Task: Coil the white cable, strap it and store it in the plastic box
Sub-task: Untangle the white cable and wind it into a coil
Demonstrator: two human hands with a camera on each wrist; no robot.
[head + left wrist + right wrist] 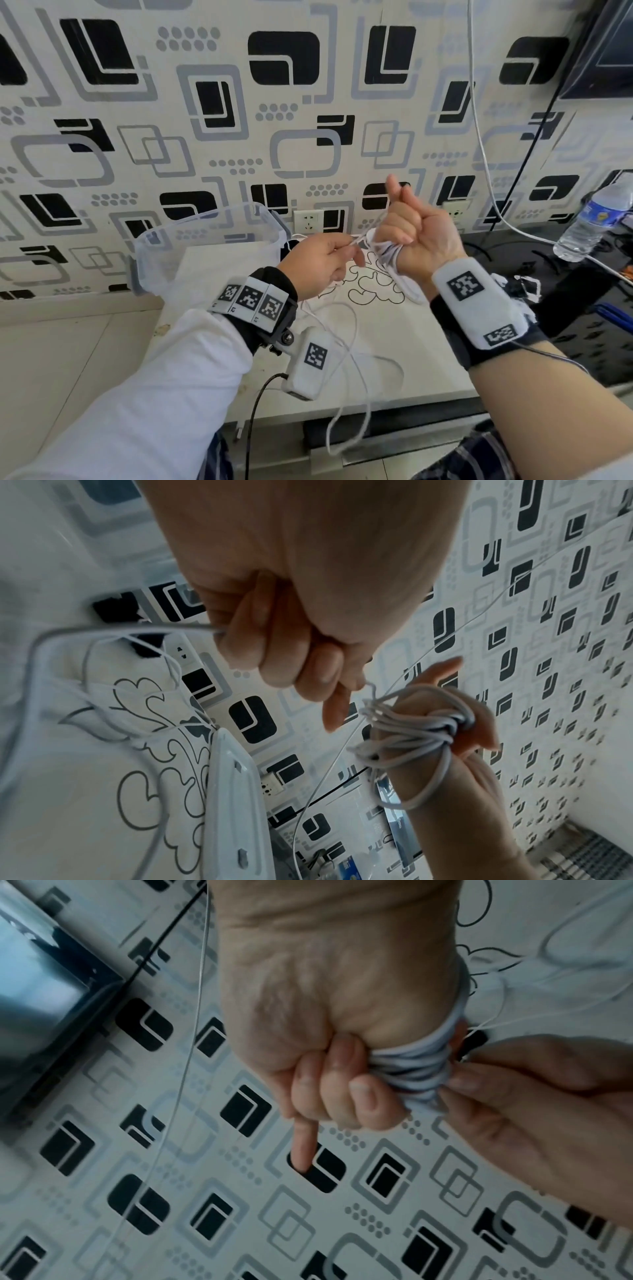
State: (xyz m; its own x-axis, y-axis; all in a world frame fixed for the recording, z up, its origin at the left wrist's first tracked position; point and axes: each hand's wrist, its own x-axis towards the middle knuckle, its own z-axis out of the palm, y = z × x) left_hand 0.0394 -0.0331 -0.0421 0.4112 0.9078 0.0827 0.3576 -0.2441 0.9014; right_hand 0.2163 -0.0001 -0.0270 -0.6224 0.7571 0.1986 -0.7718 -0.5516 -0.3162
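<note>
The white cable [386, 251] is wound in several turns round my right hand [416, 233], which is raised above the table with fingers curled over the coil [416, 1066] and the index finger sticking out. My left hand [320, 262] pinches a strand of the cable [368, 689] right beside the coil [411, 731]. The loose remainder of the cable [349, 373] trails in loops over the table and hangs past its front edge. The clear plastic box [205, 240] stands open at the table's back left, against the wall.
The white table [428, 359] has a black line drawing on it. A wall socket [307, 221] is behind the hands. A water bottle [596, 219], a monitor [606, 44] and hanging wires [479, 120] are on the right. A black cable [255, 404] runs from my left wrist device.
</note>
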